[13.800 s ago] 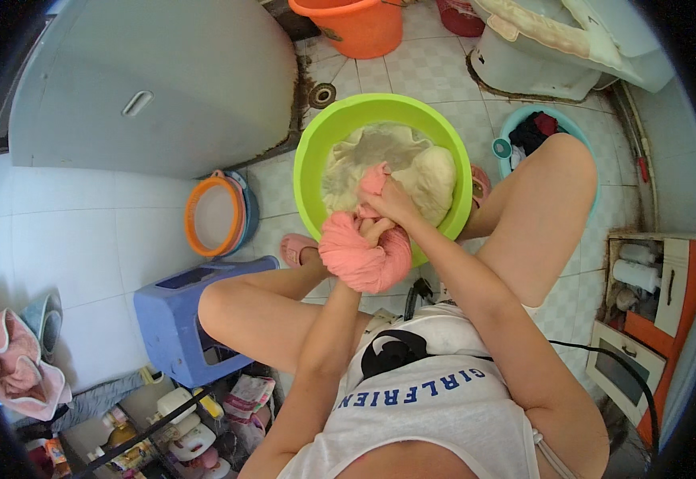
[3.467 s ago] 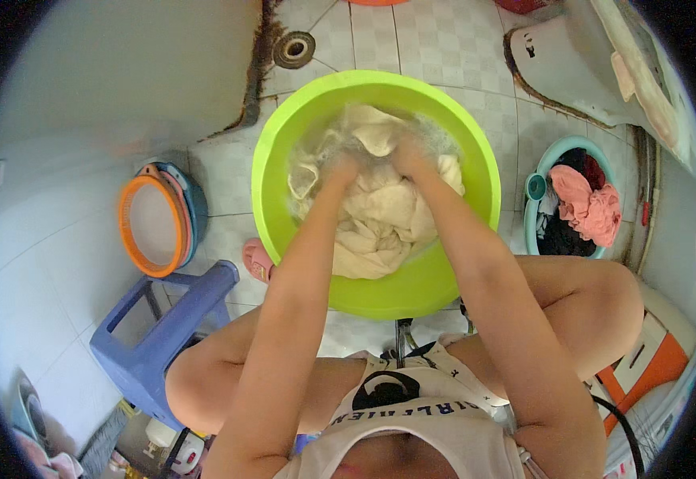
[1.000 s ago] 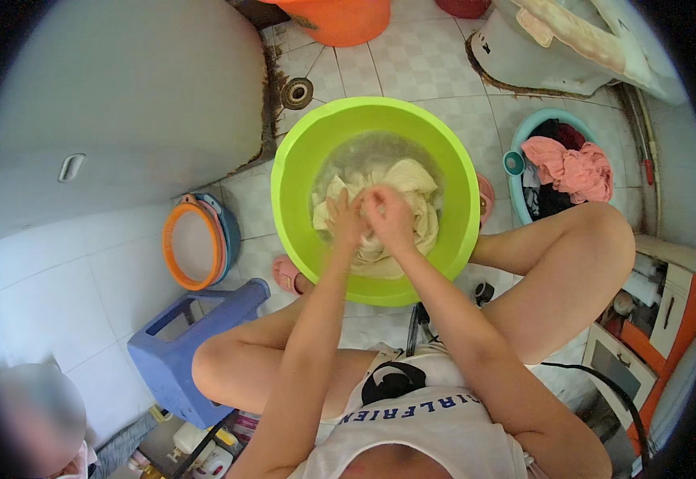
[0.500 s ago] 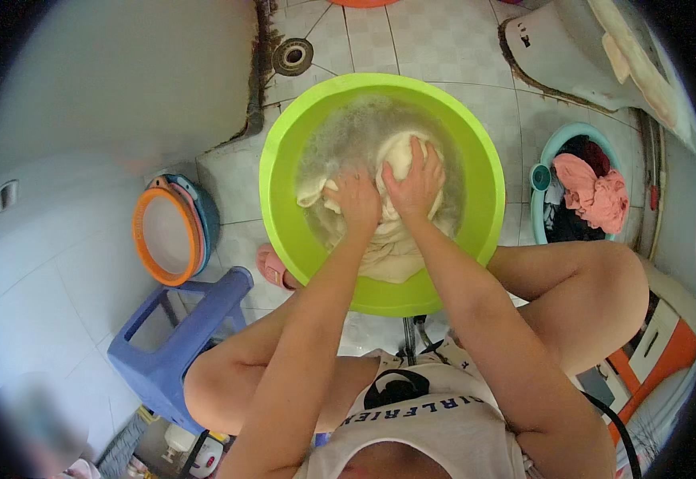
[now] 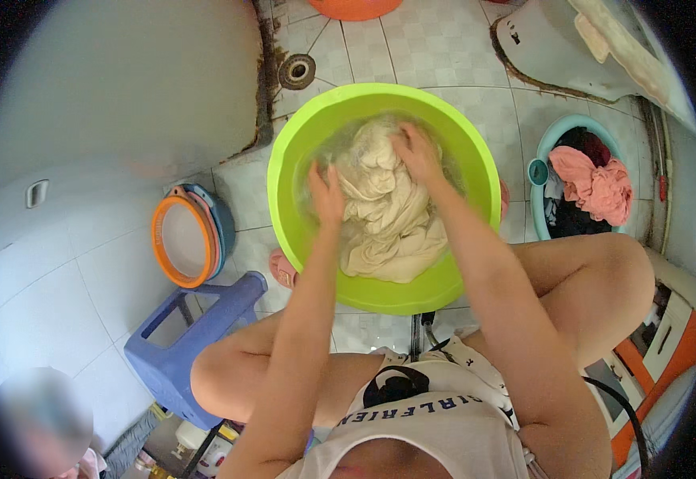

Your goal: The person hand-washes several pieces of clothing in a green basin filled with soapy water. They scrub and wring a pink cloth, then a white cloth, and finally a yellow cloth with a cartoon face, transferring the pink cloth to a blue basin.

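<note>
A large lime-green basin (image 5: 281,180) stands in front of me with cloudy, sudsy water in it. Wet cream cloth (image 5: 392,211) lies heaped and creased through its middle. At the left side of the cloth is my left hand (image 5: 328,193), its fingers apart in the water and wrapped round nothing. My right hand (image 5: 420,156) is at the upper right of the heap, its fingers curled onto a fold of the cloth. Some fingertips are hidden by the cloth and water.
Left of the basin are nested basins with an orange rim (image 5: 158,239) and a blue plastic stool (image 5: 192,343). A light-blue tub (image 5: 541,144) holding a pink garment (image 5: 591,188) and dark clothes stands at right. A floor drain (image 5: 297,72) and an orange basin (image 5: 356,8) lie beyond.
Both hands, which pressed down on the cloth close together, have moved apart to its two sides. The cloth now lies in a longer, looser heap. The view has shifted slightly.
</note>
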Tool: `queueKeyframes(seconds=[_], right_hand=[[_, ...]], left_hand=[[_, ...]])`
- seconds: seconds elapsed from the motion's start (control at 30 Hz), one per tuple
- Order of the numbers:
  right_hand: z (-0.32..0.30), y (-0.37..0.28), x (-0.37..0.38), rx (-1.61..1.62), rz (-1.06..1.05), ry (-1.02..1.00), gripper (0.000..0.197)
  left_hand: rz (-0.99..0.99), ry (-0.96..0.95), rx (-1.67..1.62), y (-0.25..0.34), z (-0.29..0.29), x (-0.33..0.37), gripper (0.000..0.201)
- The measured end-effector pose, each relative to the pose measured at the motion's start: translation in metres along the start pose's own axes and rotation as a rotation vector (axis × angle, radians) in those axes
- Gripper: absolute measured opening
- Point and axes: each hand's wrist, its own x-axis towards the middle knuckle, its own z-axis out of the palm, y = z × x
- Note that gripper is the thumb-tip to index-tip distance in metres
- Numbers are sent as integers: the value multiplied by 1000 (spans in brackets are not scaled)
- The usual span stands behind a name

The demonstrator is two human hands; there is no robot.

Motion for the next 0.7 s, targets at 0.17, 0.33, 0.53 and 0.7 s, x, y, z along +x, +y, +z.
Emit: queueKeyframes(seconds=[0.17,0.33,0.53,0.7], right_hand=[[46,-3,-133,-118,244,413,57],[39,4,-140,43,488,-38,43],[13,-5,-131,377,423,-93,38],[16,-51,-154,721,310,-265,35]], left_hand=[[47,0,289,2,9,-105,79],[79,-8,331,-12,7,-116,75],[-358,-5,-190,-31,6,-109,57],[-722,-92,-1102,-28,-3,-111,49]])
